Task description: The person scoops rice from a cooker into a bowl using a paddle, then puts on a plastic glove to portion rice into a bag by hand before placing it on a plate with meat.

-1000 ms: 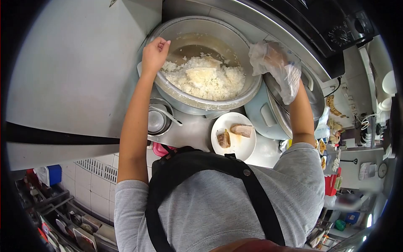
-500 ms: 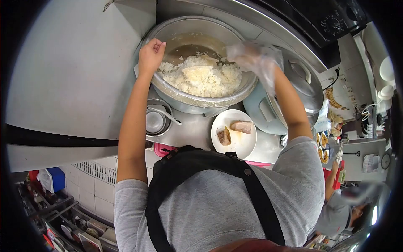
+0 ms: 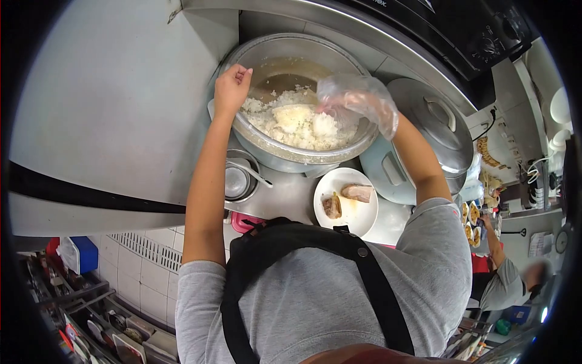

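Observation:
A big metal pot [image 3: 267,151] holds a mound of cooked white rice [image 3: 291,124], heaped toward its near side. My right hand [image 3: 357,103], in a clear plastic glove, reaches in over the right rim. Its fingers are closed on a clump of rice [image 3: 325,125] above the mound. At the left rim, my bare left hand [image 3: 232,88] is curled into a fist; whether it grips the rim or something small is hidden. Just in front of the pot, a white plate [image 3: 357,222] bears two pieces of cooked meat [image 3: 357,193].
A lidded pot [image 3: 433,130] stands right of the open one. Metal bowls with a ladle [image 3: 237,179] sit at the lower left of the pot. A large pale panel [image 3: 115,103] bounds the left side; a black appliance [image 3: 467,36] is above right. Another person [image 3: 506,282] works at far right.
My right hand has come down into the rice, and a clump now shows at its fingers. My left hand keeps its place by the rim. The whole view has shifted slightly.

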